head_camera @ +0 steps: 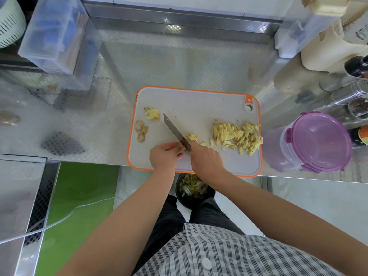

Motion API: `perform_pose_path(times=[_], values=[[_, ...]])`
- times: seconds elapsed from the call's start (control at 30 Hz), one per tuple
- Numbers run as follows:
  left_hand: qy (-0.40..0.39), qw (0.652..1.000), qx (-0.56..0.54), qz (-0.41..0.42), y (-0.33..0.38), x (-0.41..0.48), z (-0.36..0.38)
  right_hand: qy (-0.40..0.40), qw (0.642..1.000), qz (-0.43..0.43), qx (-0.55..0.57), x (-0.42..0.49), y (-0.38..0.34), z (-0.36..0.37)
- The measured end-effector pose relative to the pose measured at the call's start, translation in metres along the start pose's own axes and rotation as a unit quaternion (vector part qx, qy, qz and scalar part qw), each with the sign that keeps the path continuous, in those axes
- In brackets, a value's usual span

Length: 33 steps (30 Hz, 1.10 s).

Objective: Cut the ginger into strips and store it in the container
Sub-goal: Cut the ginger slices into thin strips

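One cutting board [199, 100], orange-rimmed, lies on the metal tabletop [179, 62] under both hands. The right hand [206, 160] is closed around the handle of the single knife [174, 129]; the handle itself is hidden in the grip. The blade's long axis runs diagonally away from the right hand, tip pointing up and to the left. The left hand [165, 156], fingers curled, holds a small ginger piece [186, 150] against the blade's left face. Just beyond the right hand's knuckles, touching the blade's right side, sits one small cut stack [192, 137]. Farther right of the right hand lies one loose pile of strips [237, 136], pointing every way. Beyond and left of the left hand are one peeled chunk [153, 114] and unpeeled knobs [141, 129], three as far as I can tell. One purple-lidded container [318, 142], lid on, stands off the board to the right.
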<state>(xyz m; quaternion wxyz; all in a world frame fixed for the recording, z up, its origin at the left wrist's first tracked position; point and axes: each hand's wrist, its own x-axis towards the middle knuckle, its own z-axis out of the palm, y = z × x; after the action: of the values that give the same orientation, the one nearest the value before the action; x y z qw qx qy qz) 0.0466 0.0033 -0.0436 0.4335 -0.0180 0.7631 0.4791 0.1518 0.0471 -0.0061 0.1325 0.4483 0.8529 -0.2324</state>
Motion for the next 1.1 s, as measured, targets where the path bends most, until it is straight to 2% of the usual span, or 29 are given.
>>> perform_pose_path(times=[0.07,0.33,0.47,1.1], values=[[0.007,0.999,0.038,0.007,-0.001,-0.002,0.001,0.004,1.0,-0.002,0.005,-0.001,0.001,0.001],[0.012,0.998,0.054,-0.013,0.0,-0.002,0.003,-0.015,0.999,-0.003,0.032,0.0,0.005,-0.008],[0.017,0.997,0.067,-0.02,0.001,-0.002,0.004,0.014,0.999,-0.021,0.046,-0.009,0.008,-0.017],[0.016,0.999,0.018,-0.02,-0.002,-0.002,0.003,0.002,1.0,-0.002,0.013,-0.021,0.003,-0.011]])
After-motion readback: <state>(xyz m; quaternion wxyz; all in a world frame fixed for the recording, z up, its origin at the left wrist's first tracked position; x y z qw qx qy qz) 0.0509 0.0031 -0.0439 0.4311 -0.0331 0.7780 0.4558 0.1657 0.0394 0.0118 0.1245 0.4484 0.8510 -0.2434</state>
